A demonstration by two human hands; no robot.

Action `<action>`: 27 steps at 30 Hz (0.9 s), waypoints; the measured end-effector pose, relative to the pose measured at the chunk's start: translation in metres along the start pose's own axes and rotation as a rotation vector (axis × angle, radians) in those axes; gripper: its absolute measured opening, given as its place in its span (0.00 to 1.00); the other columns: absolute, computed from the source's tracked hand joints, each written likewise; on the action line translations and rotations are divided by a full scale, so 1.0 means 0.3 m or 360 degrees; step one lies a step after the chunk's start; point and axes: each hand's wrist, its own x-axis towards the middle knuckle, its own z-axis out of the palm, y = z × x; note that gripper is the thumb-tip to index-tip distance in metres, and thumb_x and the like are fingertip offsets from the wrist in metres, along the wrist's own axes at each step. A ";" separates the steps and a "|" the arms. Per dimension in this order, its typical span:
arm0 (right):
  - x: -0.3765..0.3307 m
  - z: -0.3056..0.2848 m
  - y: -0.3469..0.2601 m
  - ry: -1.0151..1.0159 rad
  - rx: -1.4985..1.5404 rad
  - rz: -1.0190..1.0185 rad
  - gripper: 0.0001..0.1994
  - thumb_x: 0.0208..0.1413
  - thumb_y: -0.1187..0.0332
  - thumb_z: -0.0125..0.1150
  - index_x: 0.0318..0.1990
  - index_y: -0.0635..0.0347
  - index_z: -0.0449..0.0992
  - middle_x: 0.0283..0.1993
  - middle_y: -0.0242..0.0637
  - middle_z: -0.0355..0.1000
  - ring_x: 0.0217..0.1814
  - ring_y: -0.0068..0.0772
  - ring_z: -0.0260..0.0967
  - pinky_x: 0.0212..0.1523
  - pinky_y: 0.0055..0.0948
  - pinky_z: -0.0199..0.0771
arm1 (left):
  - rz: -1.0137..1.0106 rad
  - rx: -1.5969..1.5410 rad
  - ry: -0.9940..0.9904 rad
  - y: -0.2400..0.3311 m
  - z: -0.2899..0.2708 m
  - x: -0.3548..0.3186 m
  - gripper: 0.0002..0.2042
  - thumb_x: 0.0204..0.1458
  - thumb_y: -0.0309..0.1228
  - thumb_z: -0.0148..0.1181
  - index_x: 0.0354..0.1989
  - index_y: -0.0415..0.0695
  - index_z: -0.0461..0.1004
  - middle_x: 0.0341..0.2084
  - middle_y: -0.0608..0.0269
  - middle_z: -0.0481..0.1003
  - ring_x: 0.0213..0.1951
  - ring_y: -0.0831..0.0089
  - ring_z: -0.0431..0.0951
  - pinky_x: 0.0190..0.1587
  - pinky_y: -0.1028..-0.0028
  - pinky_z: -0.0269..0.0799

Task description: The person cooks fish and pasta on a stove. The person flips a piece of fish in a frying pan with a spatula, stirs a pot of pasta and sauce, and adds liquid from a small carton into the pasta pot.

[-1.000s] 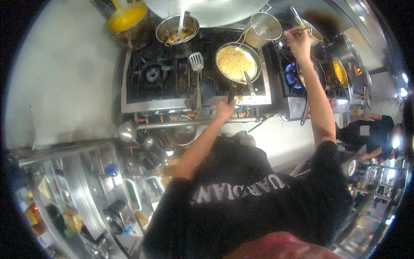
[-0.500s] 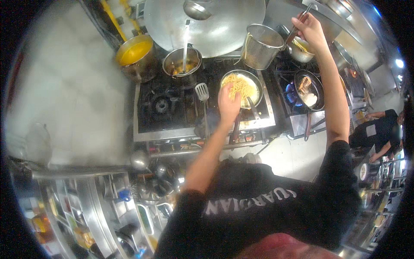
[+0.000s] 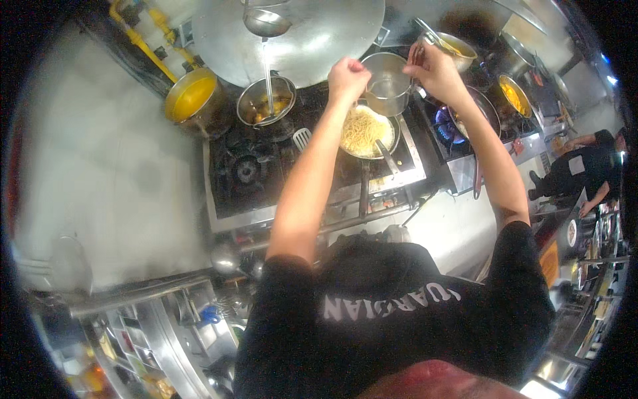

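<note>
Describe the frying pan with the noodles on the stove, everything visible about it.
The round dark metal frying pan of pale yellow noodles sits level on a stove burner, its long straight handle pointing toward the person. A utensil handle leans on its right rim. The left hand hovers closed just above its far edge; whether they touch cannot be told. A steel pot stands behind it.

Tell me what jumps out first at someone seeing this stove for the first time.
The eye lands on the frying pan of pale noodles at the centre of the stove, with the left hand closed in a fist just above it. Beside it, the right hand is by a steel pot. Farther left sits a pot of bright yellow liquid, and a blue flame burns right of the pan.
</note>
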 end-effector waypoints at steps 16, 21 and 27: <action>0.191 -0.167 -0.177 -0.0109 0.0283 0.0055 0.21 0.51 0.59 0.75 0.44 0.65 0.75 0.42 0.48 0.80 0.45 0.50 0.78 0.47 0.42 0.76 | 0.0720 -0.0079 0.0682 0.139 -0.134 -0.299 0.11 0.53 0.15 0.57 0.45 0.37 0.75 0.37 0.61 0.75 0.40 0.72 0.76 0.45 0.73 0.74; 0.473 -0.171 -0.450 0.0511 0.0395 -0.0394 0.21 0.58 0.55 0.67 0.44 0.68 0.75 0.36 0.48 0.77 0.36 0.38 0.78 0.39 0.38 0.77 | 0.0436 0.0124 0.0893 -0.091 -0.222 -0.537 0.15 0.48 0.14 0.56 0.45 0.39 0.76 0.40 0.58 0.74 0.38 0.70 0.76 0.42 0.72 0.73; 0.830 -0.194 -0.766 0.0953 -0.0456 -0.1003 0.15 0.59 0.65 0.53 0.39 0.66 0.84 0.58 0.53 0.75 0.68 0.46 0.65 0.65 0.42 0.66 | -0.0146 -0.0151 0.0873 -0.374 -0.123 -0.766 0.15 0.50 0.15 0.56 0.47 0.37 0.73 0.44 0.59 0.75 0.45 0.69 0.75 0.53 0.70 0.71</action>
